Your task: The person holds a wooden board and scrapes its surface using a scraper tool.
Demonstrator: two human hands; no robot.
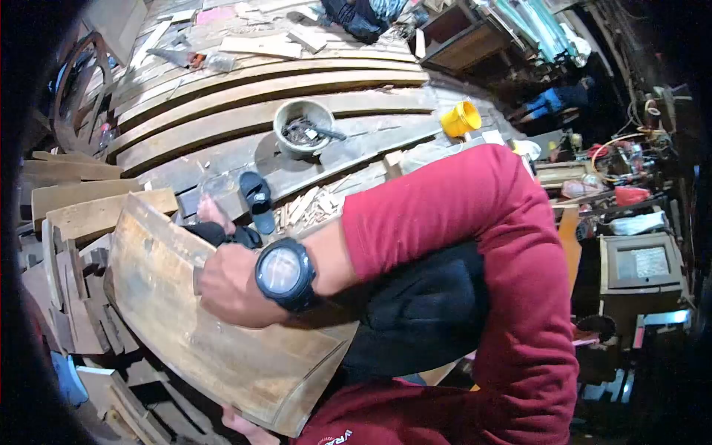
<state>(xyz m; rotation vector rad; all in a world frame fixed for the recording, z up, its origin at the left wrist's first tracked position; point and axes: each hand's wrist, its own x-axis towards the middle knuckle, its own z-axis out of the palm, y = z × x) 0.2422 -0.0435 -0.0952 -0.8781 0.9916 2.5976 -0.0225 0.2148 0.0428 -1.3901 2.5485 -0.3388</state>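
A curved wooden panel (245, 356), worn and pale brown with a framed edge, lies slanted across my lap. My right hand (241, 289), with a black watch (285, 274) at the wrist, is closed and presses on the panel's face. A small dark, flat-edged piece (197, 281) shows at its fingers; its kind cannot be made out. At the bottom of the view, skin that appears to be my left hand (247, 426) is by the panel's lower edge. Its fingers are mostly hidden.
A bucket of dark bits (304, 127) and a yellow pail (460, 119) stand on the plank floor. Loose sandals (256, 202) and wood scraps (315, 210) lie beyond the panel. Stacked boards (78, 297) crowd the left. Another person (552, 100) is far right.
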